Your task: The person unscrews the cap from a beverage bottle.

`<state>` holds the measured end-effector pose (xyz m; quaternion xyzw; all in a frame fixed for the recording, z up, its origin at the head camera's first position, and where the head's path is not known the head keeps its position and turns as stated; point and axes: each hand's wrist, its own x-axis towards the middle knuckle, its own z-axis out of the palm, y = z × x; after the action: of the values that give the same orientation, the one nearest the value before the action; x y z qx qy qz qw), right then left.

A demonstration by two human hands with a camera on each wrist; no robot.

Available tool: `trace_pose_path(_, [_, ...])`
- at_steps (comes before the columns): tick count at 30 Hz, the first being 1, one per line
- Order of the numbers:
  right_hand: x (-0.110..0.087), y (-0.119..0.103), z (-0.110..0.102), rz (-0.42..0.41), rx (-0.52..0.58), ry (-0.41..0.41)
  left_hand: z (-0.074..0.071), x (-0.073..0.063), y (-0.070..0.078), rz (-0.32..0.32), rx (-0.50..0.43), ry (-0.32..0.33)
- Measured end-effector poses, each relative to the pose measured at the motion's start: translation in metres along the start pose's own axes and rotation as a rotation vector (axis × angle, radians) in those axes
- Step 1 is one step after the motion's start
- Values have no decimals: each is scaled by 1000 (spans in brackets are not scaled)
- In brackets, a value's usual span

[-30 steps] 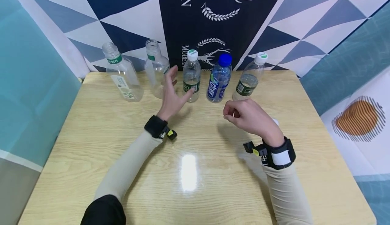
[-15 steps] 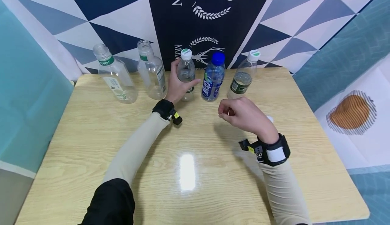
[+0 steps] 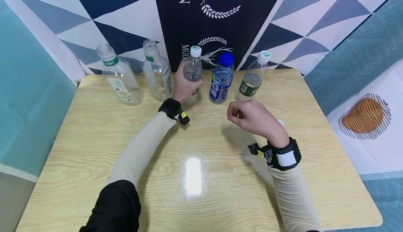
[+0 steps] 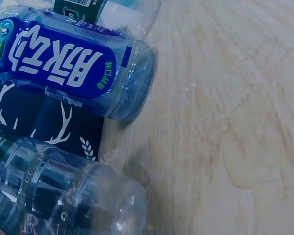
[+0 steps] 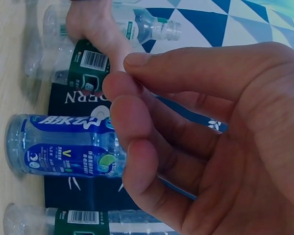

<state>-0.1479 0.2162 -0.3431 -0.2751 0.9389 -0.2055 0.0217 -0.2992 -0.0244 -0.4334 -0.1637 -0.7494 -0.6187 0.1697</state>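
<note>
The label [image 4: 63, 58] on the blue-capped bottle [image 3: 221, 81] reads 脉动 and 青柠口味, while the dark cloth [image 3: 217, 26] shows "ERN" and "MODE".

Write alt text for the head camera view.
A left hand grips a white-capped clear plastic bottle, the middle of five bottles in a row at the back of a pale wood-grain table. The loosely curled right hand hovers, apparently empty.

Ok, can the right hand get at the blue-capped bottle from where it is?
Probably yes: the right hand looks empty, and nothing visible stands between it and the blue-capped bottle.
</note>
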Motion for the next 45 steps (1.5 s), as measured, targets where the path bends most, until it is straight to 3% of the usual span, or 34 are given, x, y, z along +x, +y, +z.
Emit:
trace_pose_path(10, [2,1,3,8,3,4,-7,-12,21,-104,209,-91])
trace_pose_path(16, [-1,2,4,25,41,37,-22,-40,39,-103,279,-141])
trace_pose_path(24, [-5,-3,3,2,61,163,-37,-81,66,-134,403,-237])
trace_pose_path(29, [-4,-11,5,-6,105,218,-42,-102,82,-81,474,-285])
trace_pose_path(34, [-4,-16,7,-2,211,206,-44,-116,94,21,575,-325])
trace_pose_path(39, [-2,-19,9,-30,235,207,-44,-119,101,122,652,-331])
trace_pose_path(45, [1,-22,10,-49,181,251,-43,-118,106,154,699,-315])
